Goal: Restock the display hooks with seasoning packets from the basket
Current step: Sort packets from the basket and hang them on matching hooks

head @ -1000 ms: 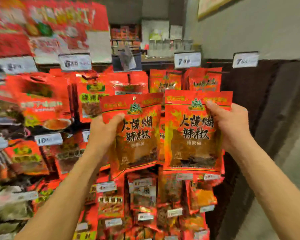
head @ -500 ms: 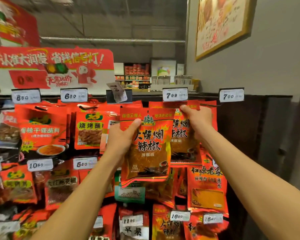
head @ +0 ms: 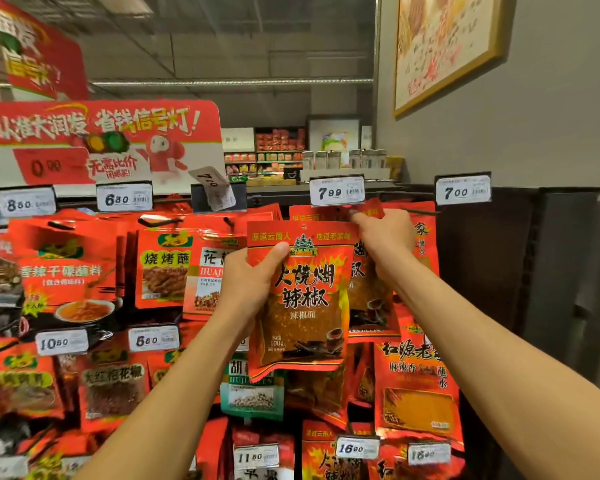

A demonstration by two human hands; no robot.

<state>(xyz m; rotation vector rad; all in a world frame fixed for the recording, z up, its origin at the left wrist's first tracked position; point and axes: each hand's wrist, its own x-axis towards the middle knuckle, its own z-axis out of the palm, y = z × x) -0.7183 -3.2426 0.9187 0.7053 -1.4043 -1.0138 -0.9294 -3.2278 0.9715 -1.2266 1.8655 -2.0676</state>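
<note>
My left hand (head: pixel 248 282) grips a red chili powder packet (head: pixel 302 299) by its left edge, thumb on the front, holding it upright in front of the rack. A second identical packet (head: pixel 368 289) sits behind it to the right; my right hand (head: pixel 383 237) pinches its top up under the 7.99 price tag (head: pixel 336 191), where the display hook (head: pixel 420 212) sticks out. Whether the packet's hole is on the hook is hidden by my fingers. The basket is out of view.
Red seasoning packets hang in rows across the rack, with price tags (head: pixel 124 199) on the hook ends. A loose tag (head: pixel 215 188) tilts at the top middle. A dark panel (head: pixel 520 271) and grey wall stand to the right. A promotional sign (head: pixel 101 140) rises above the rack.
My right hand has lifted its packet to the hook under the 7.99 tag. My left hand keeps its packet in front of the rack. The view has tilted upward.
</note>
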